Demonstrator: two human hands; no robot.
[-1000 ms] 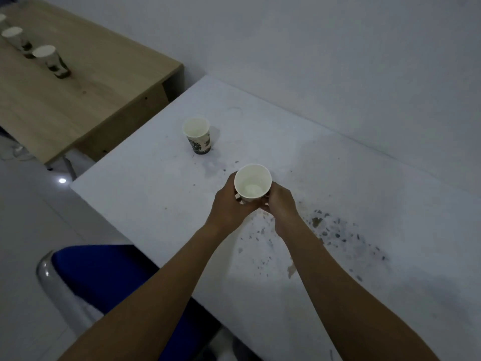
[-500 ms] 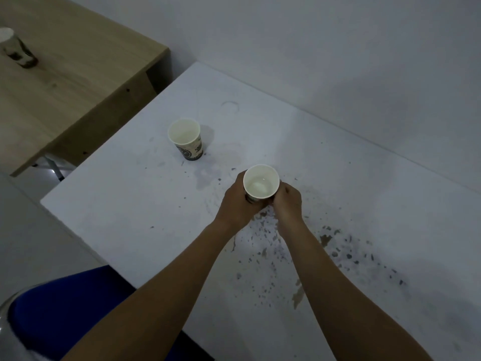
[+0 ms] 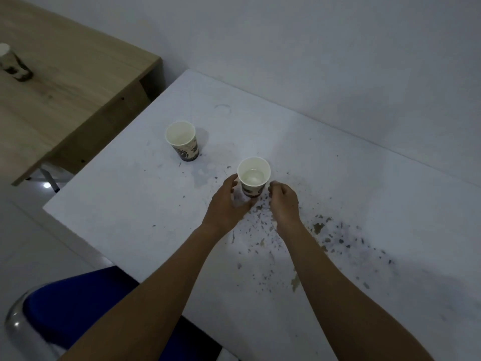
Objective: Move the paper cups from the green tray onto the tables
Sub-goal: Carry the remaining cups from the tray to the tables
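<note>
A white paper cup [image 3: 253, 175] with a dark printed band stands upright on the stained white table [image 3: 130, 204], near its middle. My left hand [image 3: 227, 203] curves beside the cup's left side, thumb close to the rim, with bare table showing between palm and cup. My right hand [image 3: 283, 200] hovers just right of the cup, fingers loosely curled and apart from it. A second paper cup [image 3: 182, 140] stands upright further left on the same table. A third cup [image 3: 13, 63] sits on the wooden table [image 3: 73, 82] at the far left edge. The green tray is out of view.
A blue chair [image 3: 78, 308] with a metal frame sits under the white table's near left edge. The wooden table butts against the white one at the back left. A pale wall [image 3: 338, 61] runs along the white table's far side.
Both hands held the cup and lowered it onto the white table. Now the fingers have come off its sides. The view has shifted a little to the right.
</note>
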